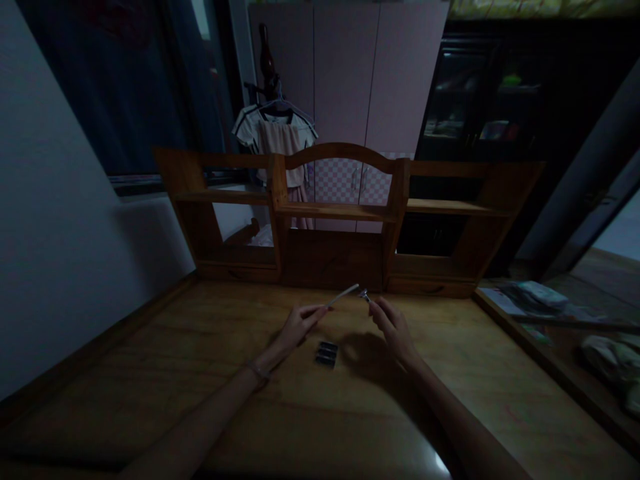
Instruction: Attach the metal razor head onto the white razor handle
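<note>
My left hand [302, 322] is closed round the near end of a thin, pale stick [344, 293], which slants up and to the right. Its exact kind is too dim to make out. In my right hand [393, 327] is a razor [365, 295], gripped by its handle, with the shiny head tilted up and to the left. The razor's head and the stick's tip are close together, with a small gap between them. Below and between my hands, a small dark pack [327, 355] with several black segments lies on the wooden desk [240, 413].
A wooden shelf unit [340, 212] with small drawers stands along the desk's back edge. Behind it are a pink wardrobe [345, 80] and hanging clothes [280, 137]. A white wall [55, 220] borders the left. Papers and a packet [537, 298] lie beyond the right edge.
</note>
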### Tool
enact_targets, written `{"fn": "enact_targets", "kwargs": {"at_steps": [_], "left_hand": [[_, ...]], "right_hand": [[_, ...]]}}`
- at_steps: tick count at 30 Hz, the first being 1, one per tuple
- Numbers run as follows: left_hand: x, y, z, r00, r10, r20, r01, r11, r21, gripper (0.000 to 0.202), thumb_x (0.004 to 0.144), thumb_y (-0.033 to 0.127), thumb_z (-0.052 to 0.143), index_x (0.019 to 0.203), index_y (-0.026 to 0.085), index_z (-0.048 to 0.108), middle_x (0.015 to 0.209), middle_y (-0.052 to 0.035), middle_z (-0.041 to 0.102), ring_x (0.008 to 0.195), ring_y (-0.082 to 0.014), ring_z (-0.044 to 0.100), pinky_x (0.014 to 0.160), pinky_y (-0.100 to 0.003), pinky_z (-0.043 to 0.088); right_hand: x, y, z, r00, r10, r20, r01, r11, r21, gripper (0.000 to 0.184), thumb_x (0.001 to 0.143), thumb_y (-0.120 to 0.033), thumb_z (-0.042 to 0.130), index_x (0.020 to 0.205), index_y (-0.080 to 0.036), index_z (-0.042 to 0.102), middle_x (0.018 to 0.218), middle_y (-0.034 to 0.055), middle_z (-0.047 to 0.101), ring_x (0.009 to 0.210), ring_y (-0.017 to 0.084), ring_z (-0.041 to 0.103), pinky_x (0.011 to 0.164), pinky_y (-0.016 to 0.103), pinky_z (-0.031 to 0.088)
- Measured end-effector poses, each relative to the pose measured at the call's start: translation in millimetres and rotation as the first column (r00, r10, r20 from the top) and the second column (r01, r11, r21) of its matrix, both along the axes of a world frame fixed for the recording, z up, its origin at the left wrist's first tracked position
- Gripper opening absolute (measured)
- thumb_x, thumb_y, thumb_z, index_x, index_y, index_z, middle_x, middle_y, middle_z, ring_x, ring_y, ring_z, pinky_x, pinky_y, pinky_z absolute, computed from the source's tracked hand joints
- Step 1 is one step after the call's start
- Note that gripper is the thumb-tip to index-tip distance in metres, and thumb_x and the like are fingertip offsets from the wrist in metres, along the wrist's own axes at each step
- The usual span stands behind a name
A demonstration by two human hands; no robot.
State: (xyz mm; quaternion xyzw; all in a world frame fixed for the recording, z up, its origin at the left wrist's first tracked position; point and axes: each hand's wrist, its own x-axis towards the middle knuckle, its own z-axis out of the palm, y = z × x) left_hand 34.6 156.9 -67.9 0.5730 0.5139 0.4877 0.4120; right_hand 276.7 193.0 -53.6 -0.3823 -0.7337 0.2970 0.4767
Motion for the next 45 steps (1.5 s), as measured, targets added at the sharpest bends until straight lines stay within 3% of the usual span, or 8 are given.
{"fn": "enact_targets", "kwargs": {"at_steps": [3, 5, 8, 10, 12, 24, 33, 45], "left_hand": [[1, 0, -0.4, 0.999, -0.044, -0.013, 0.044, 0.999, 0.005, 0.056, 0.081, 0.057, 0.055, 0.108, 0.010, 0.068, 0.052, 0.0036, 0.042, 0.038, -0.0042, 0.028, 0.037, -0.019, 0.016], [2, 0, 0.7, 0.998, -0.046, -0.053, 0.048, 0.998, 0.036, 0.053, 0.082, 0.055, 0.055, 0.107, 0.011, 0.070, 0.057, 0.0006, 0.053, 0.041, -0.0061, 0.037, 0.039, -0.019, 0.024], [2, 0, 2.9, 0.996, -0.009, -0.092, 0.024, 0.986, 0.165, 0.044, 0.082, 0.048, 0.058, 0.101, 0.012, 0.073, 0.083, -0.0068, 0.070, 0.071, -0.0164, 0.062, 0.064, -0.023, 0.046], [2, 0, 3.3, 0.994, -0.009, -0.104, 0.031, 0.977, 0.210, 0.039, 0.082, 0.044, 0.059, 0.100, 0.013, 0.073, 0.099, -0.0083, 0.071, 0.092, -0.0216, 0.063, 0.081, -0.027, 0.046], [3, 0, 2.4, 0.993, -0.023, -0.116, 0.047, 0.977, 0.207, 0.037, 0.083, 0.043, 0.059, 0.102, 0.013, 0.072, 0.102, -0.0080, 0.070, 0.097, -0.0228, 0.063, 0.086, -0.028, 0.046], [-4, 12, -11.5, 0.994, 0.045, -0.103, -0.020, 0.973, 0.230, 0.038, 0.084, 0.043, 0.058, 0.104, 0.013, 0.071, 0.104, -0.0076, 0.070, 0.098, -0.0226, 0.063, 0.088, -0.030, 0.047], [-2, 8, -7.1, 0.990, 0.034, -0.137, -0.003, 0.975, 0.220, 0.038, 0.085, 0.043, 0.057, 0.104, 0.013, 0.071, 0.104, -0.0075, 0.070, 0.098, -0.0226, 0.063, 0.087, -0.030, 0.046], [-3, 13, -14.3, 0.995, 0.019, -0.096, 0.003, 0.975, 0.224, 0.036, 0.083, 0.042, 0.060, 0.104, 0.015, 0.071, 0.104, -0.0065, 0.070, 0.097, -0.0220, 0.064, 0.086, -0.028, 0.047]], "right_hand": [[-1, -1, -0.2, 1.000, 0.011, 0.020, -0.011, 1.000, 0.008, 0.035, 0.093, -0.047, 0.041, 0.075, -0.019, 0.051, 0.068, -0.0010, 0.051, 0.062, 0.012, 0.047, 0.055, 0.023, 0.034], [-2, -2, 0.7, 0.999, -0.004, 0.047, 0.003, 1.000, 0.027, 0.035, 0.093, -0.046, 0.042, 0.075, -0.018, 0.052, 0.068, -0.0011, 0.051, 0.063, 0.012, 0.047, 0.056, 0.023, 0.033], [-3, -3, 2.0, 0.995, -0.068, 0.078, 0.063, 0.995, 0.073, 0.035, 0.093, -0.046, 0.043, 0.074, -0.018, 0.052, 0.066, -0.0015, 0.050, 0.062, 0.012, 0.046, 0.056, 0.024, 0.031], [-4, -3, 2.3, 0.992, -0.099, 0.084, 0.091, 0.991, 0.096, 0.035, 0.093, -0.045, 0.043, 0.074, -0.018, 0.052, 0.065, -0.0021, 0.048, 0.061, 0.012, 0.045, 0.055, 0.024, 0.030], [-4, -3, 2.0, 0.990, -0.111, 0.088, 0.101, 0.989, 0.107, 0.033, 0.094, -0.044, 0.043, 0.075, -0.018, 0.052, 0.064, -0.0027, 0.047, 0.059, 0.011, 0.044, 0.055, 0.024, 0.029], [-2, 1, -2.3, 0.980, -0.142, 0.137, 0.125, 0.984, 0.123, 0.032, 0.095, -0.043, 0.041, 0.079, -0.018, 0.053, 0.065, -0.0019, 0.051, 0.059, 0.012, 0.046, 0.055, 0.024, 0.027], [-2, 0, -1.0, 0.981, -0.121, 0.149, 0.108, 0.990, 0.091, 0.034, 0.095, -0.046, 0.039, 0.081, -0.019, 0.054, 0.069, -0.0006, 0.055, 0.063, 0.013, 0.050, 0.058, 0.024, 0.031], [-5, 0, -3.5, 0.983, -0.132, 0.129, 0.119, 0.987, 0.105, 0.029, 0.094, -0.045, 0.042, 0.089, -0.020, 0.054, 0.072, 0.0005, 0.059, 0.064, 0.014, 0.054, 0.058, 0.025, 0.034]]}}
